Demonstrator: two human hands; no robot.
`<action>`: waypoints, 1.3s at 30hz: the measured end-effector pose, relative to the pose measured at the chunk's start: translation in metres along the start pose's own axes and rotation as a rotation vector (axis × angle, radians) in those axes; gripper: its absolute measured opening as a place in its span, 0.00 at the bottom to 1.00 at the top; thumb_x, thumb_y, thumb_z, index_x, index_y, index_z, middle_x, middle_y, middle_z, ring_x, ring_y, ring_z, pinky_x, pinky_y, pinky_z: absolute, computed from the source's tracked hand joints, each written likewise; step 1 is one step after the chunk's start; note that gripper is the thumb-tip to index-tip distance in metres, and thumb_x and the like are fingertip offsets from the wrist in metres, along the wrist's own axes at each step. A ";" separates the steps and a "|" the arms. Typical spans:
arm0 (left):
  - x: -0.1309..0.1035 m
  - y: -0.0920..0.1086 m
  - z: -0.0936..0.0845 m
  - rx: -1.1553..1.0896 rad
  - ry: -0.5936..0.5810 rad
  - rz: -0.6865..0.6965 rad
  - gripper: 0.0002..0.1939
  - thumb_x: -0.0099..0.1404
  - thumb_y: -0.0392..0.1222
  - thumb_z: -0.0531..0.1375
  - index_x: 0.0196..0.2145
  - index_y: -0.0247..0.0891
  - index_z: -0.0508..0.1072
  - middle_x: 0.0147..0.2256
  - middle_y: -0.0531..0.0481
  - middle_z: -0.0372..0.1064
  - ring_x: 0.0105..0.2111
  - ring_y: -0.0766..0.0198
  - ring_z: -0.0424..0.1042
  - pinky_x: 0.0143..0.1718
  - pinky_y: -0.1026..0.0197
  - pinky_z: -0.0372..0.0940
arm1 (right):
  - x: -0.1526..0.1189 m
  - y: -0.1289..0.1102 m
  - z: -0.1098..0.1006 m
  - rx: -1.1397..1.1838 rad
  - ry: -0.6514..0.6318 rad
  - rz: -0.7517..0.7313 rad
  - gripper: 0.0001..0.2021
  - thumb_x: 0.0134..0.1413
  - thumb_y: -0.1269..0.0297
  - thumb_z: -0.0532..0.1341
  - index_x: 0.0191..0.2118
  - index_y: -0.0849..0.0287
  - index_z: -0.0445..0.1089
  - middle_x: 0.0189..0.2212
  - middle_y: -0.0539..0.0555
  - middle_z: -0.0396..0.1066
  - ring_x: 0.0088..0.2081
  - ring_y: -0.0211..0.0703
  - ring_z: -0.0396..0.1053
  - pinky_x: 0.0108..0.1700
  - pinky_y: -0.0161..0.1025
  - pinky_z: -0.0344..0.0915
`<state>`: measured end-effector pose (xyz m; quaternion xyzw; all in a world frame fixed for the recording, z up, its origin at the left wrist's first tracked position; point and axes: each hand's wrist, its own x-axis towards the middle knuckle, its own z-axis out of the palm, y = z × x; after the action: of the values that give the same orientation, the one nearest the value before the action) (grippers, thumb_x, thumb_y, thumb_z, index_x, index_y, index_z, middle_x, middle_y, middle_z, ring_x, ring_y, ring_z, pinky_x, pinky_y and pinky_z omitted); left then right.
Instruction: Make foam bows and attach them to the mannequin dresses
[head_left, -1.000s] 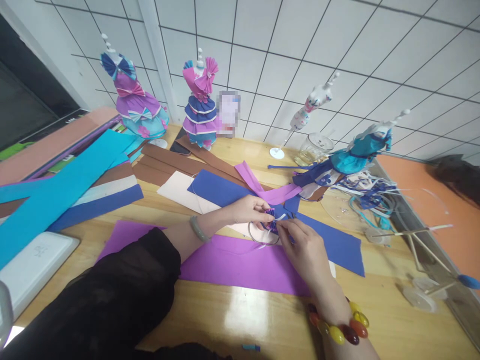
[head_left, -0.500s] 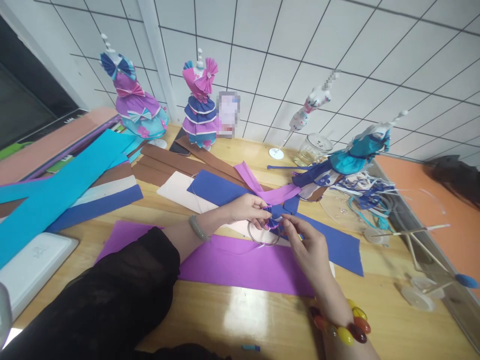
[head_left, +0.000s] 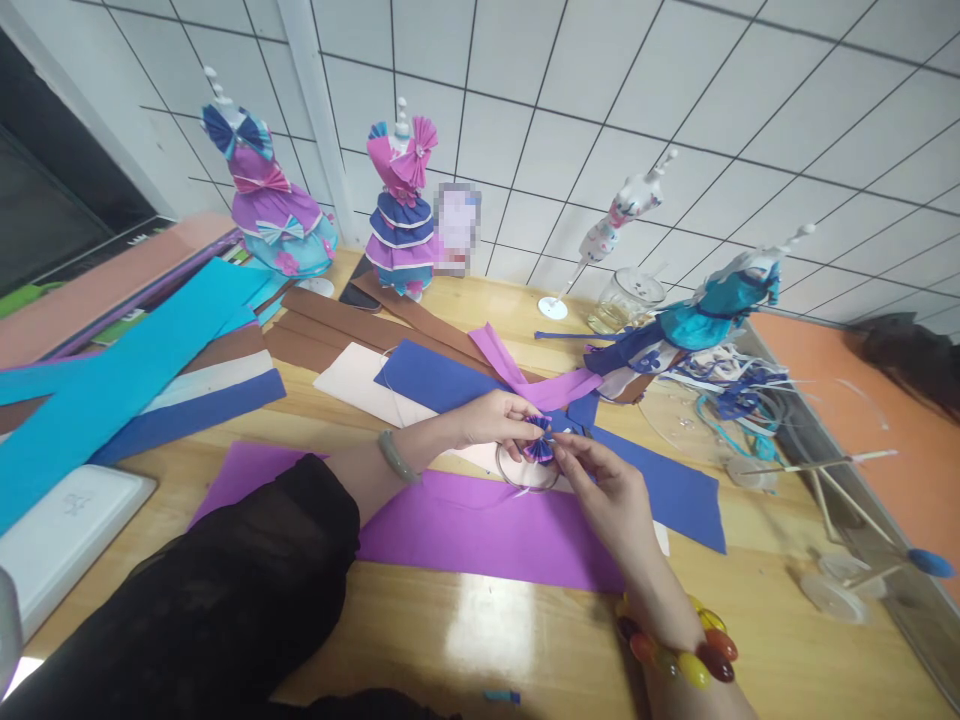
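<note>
My left hand (head_left: 496, 418) pinches a small pleated paper bow (head_left: 538, 445), dark blue with purple edges, between thumb and fingers. The fingertips of my right hand (head_left: 609, 488) are pressed together at the bow's right side, where a tiny whitish bit shows; what they grip is too small to make out. Just below the bow is a thin round hoop (head_left: 527, 489). Under both hands lie a wide purple paper strip (head_left: 480, 530), a dark blue strip (head_left: 675, 495) and a pale strip (head_left: 367, 385). A narrow pink-purple strip (head_left: 555, 388) lies just beyond the bow.
Dressed miniature mannequins (head_left: 281, 215) (head_left: 403, 215) (head_left: 705, 310) and an undressed one (head_left: 600, 240) stand along the back. Near them is a glass jar (head_left: 626, 298). Turquoise strips (head_left: 135, 390) and a white box (head_left: 82, 540) lie left; sticks on round bases (head_left: 832, 595) stand right.
My right hand has moved slightly left, its fingertips now meeting the bow's edge. The bow has turned a little, so its fanned pleats show more. My left hand stays almost still.
</note>
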<state>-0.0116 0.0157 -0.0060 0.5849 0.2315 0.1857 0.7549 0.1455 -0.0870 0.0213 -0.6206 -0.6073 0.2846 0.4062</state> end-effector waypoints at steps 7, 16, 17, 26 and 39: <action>0.000 -0.001 -0.001 -0.008 0.015 -0.021 0.20 0.52 0.47 0.61 0.40 0.31 0.68 0.30 0.45 0.70 0.19 0.73 0.66 0.23 0.68 0.63 | 0.000 -0.002 -0.001 -0.092 0.017 -0.087 0.11 0.50 0.61 0.58 0.39 0.59 0.70 0.33 0.56 0.74 0.31 0.43 0.71 0.33 0.42 0.69; 0.000 -0.001 -0.001 -0.021 0.007 -0.009 0.20 0.52 0.47 0.61 0.40 0.32 0.68 0.30 0.46 0.70 0.20 0.72 0.67 0.22 0.67 0.63 | -0.001 -0.002 0.000 -0.209 0.008 -0.217 0.11 0.52 0.65 0.56 0.41 0.57 0.68 0.35 0.55 0.72 0.32 0.42 0.70 0.35 0.41 0.67; 0.000 -0.001 -0.001 -0.026 0.010 -0.005 0.20 0.52 0.46 0.61 0.40 0.32 0.68 0.30 0.46 0.69 0.21 0.71 0.68 0.22 0.67 0.64 | -0.001 -0.002 0.000 -0.218 0.005 -0.229 0.11 0.52 0.65 0.56 0.42 0.57 0.68 0.36 0.55 0.72 0.32 0.42 0.70 0.35 0.41 0.67; 0.000 -0.001 0.000 -0.009 -0.020 0.002 0.20 0.52 0.46 0.61 0.41 0.33 0.68 0.31 0.47 0.69 0.22 0.71 0.68 0.23 0.67 0.64 | 0.000 0.001 0.001 -0.282 0.013 -0.323 0.10 0.53 0.68 0.55 0.42 0.57 0.67 0.34 0.54 0.71 0.34 0.43 0.68 0.37 0.41 0.66; -0.005 0.007 0.000 0.025 -0.104 -0.002 0.21 0.49 0.44 0.63 0.40 0.33 0.69 0.28 0.49 0.68 0.24 0.70 0.68 0.28 0.64 0.64 | 0.003 0.004 -0.004 -0.413 0.013 -0.431 0.11 0.54 0.70 0.54 0.44 0.56 0.65 0.37 0.55 0.71 0.39 0.44 0.68 0.40 0.42 0.65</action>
<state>-0.0160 0.0142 0.0015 0.6030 0.1951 0.1514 0.7585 0.1513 -0.0849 0.0203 -0.5485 -0.7677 0.0581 0.3263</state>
